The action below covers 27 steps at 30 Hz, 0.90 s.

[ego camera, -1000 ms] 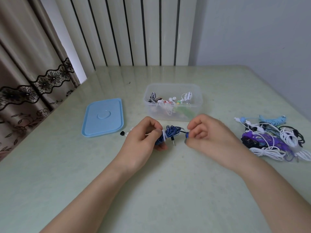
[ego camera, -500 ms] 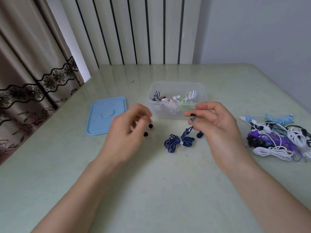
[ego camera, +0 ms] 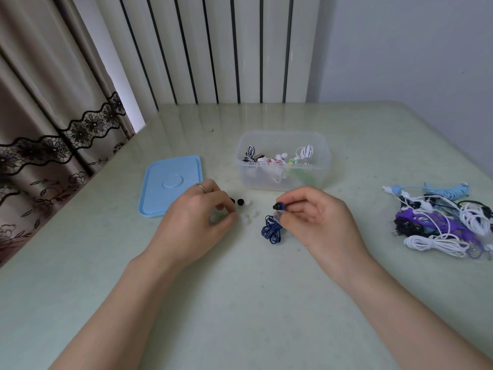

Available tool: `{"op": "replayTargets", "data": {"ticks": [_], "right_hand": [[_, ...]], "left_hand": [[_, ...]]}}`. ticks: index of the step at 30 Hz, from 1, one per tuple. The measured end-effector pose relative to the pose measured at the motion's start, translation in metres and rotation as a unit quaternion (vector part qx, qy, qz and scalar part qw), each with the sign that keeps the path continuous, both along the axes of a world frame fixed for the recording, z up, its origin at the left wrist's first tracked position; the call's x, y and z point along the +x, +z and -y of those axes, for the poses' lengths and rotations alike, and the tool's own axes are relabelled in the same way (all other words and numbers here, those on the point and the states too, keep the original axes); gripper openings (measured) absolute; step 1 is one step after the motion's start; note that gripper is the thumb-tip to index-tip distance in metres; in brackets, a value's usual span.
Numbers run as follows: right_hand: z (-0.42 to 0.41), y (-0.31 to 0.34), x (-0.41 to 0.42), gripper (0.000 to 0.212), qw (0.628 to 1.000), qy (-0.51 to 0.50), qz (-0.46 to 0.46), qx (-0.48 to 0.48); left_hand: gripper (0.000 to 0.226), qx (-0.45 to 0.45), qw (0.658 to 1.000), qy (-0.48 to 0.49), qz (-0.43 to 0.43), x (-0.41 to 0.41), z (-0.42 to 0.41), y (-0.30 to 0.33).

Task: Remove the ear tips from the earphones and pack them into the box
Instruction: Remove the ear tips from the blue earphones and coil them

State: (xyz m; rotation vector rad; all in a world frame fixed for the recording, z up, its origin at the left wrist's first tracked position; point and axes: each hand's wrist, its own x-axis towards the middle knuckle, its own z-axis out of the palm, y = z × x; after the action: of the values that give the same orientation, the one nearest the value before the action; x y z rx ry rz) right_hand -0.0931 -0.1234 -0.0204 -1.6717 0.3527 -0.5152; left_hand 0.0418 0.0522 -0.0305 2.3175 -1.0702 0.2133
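Gripping now: my right hand [ego camera: 312, 217] pinches the blue earbud [ego camera: 279, 207] between thumb and fingers, its black tip still on and pointing toward the left hand — presented that way, I judge, so the tip can be plucked off.
Blue cable [ego camera: 272, 231]: bundled, lying on the table just under that hand, so only the bud needs lifting.
Left hand [ego camera: 197, 217]: fingers curled down over the loose ear tips [ego camera: 246, 213] near the table's middle; I cannot tell whether it pinches one or only touches them.
Ear tips: black and clear ones lie in a small cluster between the lid [ego camera: 170, 184] and the bundle, kept apart from the cords.
Box [ego camera: 282, 158]: open, toward the far edge, stripped earphones already inside — near enough for the next drop.
Waiting pile [ego camera: 442, 220]: tangled earphones by the right edge, well apart from finished work.
Lid: set flat to the box's left, out of the way.
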Motion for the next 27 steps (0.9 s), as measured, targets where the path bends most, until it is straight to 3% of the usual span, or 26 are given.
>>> {"op": "replayTargets", "data": {"ticks": [12, 15, 19, 23, 27], "right_hand": [[-0.002, 0.004, -0.003, 0.022, 0.999, -0.006, 0.022, -0.028], [0.000, 0.005, -0.003, 0.018, 1.000, 0.003, 0.027, -0.007], [0.001, 0.008, -0.004, 0.017, 0.997, 0.017, 0.050, 0.054], [0.000, 0.010, -0.004, 0.022, 0.996, 0.029, 0.059, 0.065], [-0.001, 0.012, -0.005, 0.022, 0.994, 0.039, 0.067, 0.076]], "left_hand": [[0.005, 0.012, 1.000, 0.019, 0.020, -0.002, 0.006, -0.003], [0.004, -0.024, 1.000, 0.001, 0.011, -0.007, 0.008, 0.001], [0.011, -0.138, 0.986, -0.025, -0.092, -0.027, 0.020, 0.012], [0.007, -0.269, 0.912, -0.092, -0.295, -0.042, 0.032, 0.018], [0.010, -0.295, 0.883, -0.105, -0.351, -0.044, 0.036, 0.013]]}}
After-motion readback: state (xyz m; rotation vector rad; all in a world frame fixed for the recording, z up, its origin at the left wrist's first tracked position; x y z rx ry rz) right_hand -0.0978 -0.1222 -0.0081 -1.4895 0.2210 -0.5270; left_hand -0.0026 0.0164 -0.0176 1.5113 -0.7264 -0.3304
